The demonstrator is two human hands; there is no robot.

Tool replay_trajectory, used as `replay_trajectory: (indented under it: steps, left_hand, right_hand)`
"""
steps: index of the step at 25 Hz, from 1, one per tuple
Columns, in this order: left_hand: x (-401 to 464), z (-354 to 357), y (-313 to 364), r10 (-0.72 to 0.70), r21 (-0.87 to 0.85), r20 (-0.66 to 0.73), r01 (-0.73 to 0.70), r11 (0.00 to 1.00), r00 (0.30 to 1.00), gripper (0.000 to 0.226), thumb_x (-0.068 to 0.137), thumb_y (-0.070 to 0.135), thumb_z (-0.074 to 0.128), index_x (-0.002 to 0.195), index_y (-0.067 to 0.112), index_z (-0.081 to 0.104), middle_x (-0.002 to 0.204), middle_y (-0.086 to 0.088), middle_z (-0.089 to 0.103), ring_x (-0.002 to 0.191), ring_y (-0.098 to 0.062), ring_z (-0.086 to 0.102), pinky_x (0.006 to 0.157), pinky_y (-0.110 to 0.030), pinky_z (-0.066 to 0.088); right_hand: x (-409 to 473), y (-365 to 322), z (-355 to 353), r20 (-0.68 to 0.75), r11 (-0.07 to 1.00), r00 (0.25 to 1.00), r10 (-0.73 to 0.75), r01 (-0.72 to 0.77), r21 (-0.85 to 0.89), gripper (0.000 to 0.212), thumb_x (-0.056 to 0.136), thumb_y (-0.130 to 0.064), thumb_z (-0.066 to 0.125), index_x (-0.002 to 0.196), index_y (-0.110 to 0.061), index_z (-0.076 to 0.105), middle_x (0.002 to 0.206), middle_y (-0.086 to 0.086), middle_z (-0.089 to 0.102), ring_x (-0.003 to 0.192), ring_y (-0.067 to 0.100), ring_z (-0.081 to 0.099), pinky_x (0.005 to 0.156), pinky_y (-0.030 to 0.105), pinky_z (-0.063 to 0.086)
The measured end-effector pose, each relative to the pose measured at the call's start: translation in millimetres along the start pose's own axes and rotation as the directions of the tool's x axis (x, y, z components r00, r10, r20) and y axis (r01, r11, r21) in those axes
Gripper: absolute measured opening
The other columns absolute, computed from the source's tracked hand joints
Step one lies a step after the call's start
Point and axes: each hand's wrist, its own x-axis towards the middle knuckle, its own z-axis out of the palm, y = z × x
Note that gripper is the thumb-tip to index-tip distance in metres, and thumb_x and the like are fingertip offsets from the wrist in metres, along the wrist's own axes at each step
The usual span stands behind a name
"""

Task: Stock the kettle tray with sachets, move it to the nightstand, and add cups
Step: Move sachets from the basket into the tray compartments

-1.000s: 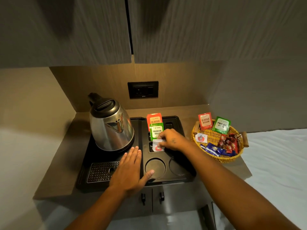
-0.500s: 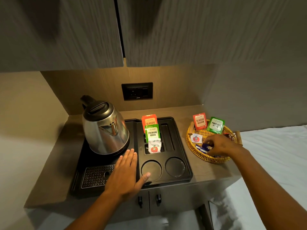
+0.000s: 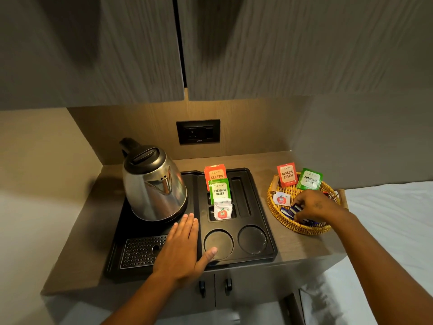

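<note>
The black kettle tray (image 3: 262, 202) sits on the counter with a steel kettle (image 3: 153, 184) on its left half. In its middle slots stand a red sachet (image 3: 215, 173), a green sachet (image 3: 219, 191) and a white sachet (image 3: 222, 211). Two round cup recesses (image 3: 251, 239) at the tray's front are bare. My left hand (image 3: 182, 247) lies flat and open on the tray's front. My right hand (image 3: 314, 206) is inside the wicker basket (image 3: 276, 214), its fingers closing on dark blue sachets (image 3: 290, 211).
The basket also holds a red sachet (image 3: 287, 174), a green sachet (image 3: 309, 179) and a white one (image 3: 281, 198). A wall socket (image 3: 198, 131) sits behind, cupboard doors hang overhead, and a white bed (image 3: 386, 219) lies to the right.
My right hand left the white sachet in the tray slot, swung right into the basket and now fingers the blue sachets. My left hand stayed flat on the tray.
</note>
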Motion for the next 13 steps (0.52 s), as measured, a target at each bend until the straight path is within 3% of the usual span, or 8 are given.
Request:
replay_trajectory:
  steps: [3,6,9,11,13]
  left_hand:
    - [0,1,0,-0.001,-0.005,0.002,0.001,1.0,1.0,0.101,0.081,0.087,0.003,0.156,0.021,0.0,0.162,0.005,-0.013,0.149,-0.013,-0.016,0.119,-0.036,-0.009]
    - [0,0,1,-0.001,-0.012,0.0,0.001,1.0,1.0,0.1,0.083,0.087,0.006,0.156,0.02,-0.001,0.162,0.004,-0.013,0.148,-0.012,-0.018,0.119,-0.036,-0.01]
    - [-1,-1,1,0.01,-0.003,0.007,-0.01,1.0,1.0,0.099,0.083,0.086,0.005,0.156,0.02,-0.002,0.161,0.005,-0.016,0.148,-0.012,-0.02,0.119,-0.035,-0.011]
    - [-2,-3,1,0.004,-0.002,0.012,-0.004,1.0,1.0,0.099,0.083,0.086,0.005,0.156,0.02,-0.003,0.161,0.004,-0.016,0.148,-0.012,-0.021,0.118,-0.034,-0.012]
    - [-3,-6,2,0.002,0.001,0.019,-0.002,1.0,1.0,0.099,0.083,0.086,0.005,0.156,0.019,-0.002,0.162,0.004,-0.015,0.148,-0.011,-0.021,0.118,-0.034,-0.012]
  right_hand:
    - [-10,-10,-17,-0.058,0.997,0.996,0.062,-0.064,-0.036,0.012,0.07,-0.026,0.082,0.076,-0.025,0.071,0.076,-0.004,0.067,0.071,0.011,0.06,0.052,0.02,0.041]
    - [-11,-41,-29,-0.122,0.994,0.99,0.072,-0.061,0.093,0.013,0.071,-0.027,0.08,0.075,-0.026,0.069,0.07,-0.005,0.063,0.064,0.008,0.059,0.048,0.02,0.039]
    - [12,-107,-18,-0.143,0.972,0.99,-0.016,0.049,0.23,0.015,0.074,-0.026,0.077,0.079,-0.028,0.064,0.071,-0.004,0.062,0.065,0.009,0.059,0.052,0.023,0.045]
    - [39,-145,-2,-0.134,0.947,0.989,0.067,-0.02,0.321,0.012,0.076,-0.019,0.076,0.083,-0.02,0.066,0.078,0.003,0.066,0.07,0.017,0.063,0.061,0.034,0.054]
    - [66,-164,9,-0.183,0.945,0.971,0.155,-0.092,0.313,0.009,0.077,-0.015,0.074,0.078,-0.012,0.065,0.084,0.009,0.068,0.071,0.024,0.062,0.064,0.035,0.054]
